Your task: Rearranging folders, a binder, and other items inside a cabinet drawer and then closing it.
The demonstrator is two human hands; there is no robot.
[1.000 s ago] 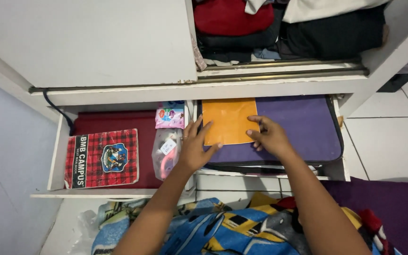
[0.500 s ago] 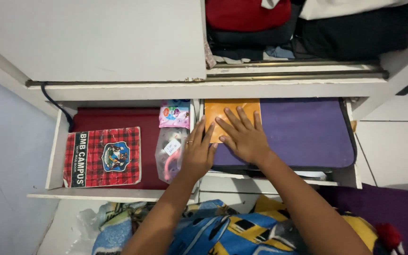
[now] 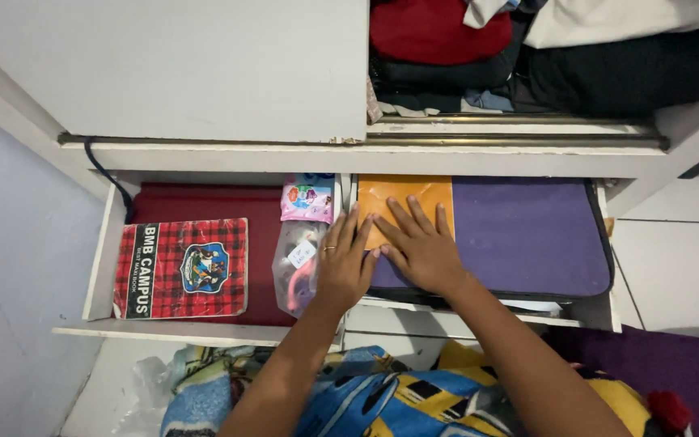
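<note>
Inside the right-hand drawer (image 3: 600,303) of a white wardrobe, we are pressing our right hand (image 3: 421,247), fingers spread flat and gripping nothing, onto an orange folder (image 3: 404,194), which is lying in the back left corner of that drawer on top of a wide purple case (image 3: 527,235). Our left hand (image 3: 345,263), also open and flat with a ring on one finger, is resting on the divider between the two drawers, its fingertips touching the folder's left edge. The folder is looking plain, smooth and slightly glossy, its far edge tucked under the wardrobe's front rail. Beside it, the left drawer (image 3: 97,267) is holding a red plaid notebook (image 3: 181,269) on a dark red cover, plus a clear plastic bag (image 3: 294,267) and a pink packet (image 3: 308,199) along its right side. Above, folded clothes (image 3: 527,57) are sitting on an open shelf next to a shut white door (image 3: 180,65). Right of the wardrobe, white floor tiles (image 3: 681,259) are showing; a patterned blue blanket (image 3: 382,396) is lying over our lap, just below the drawer fronts.
</note>
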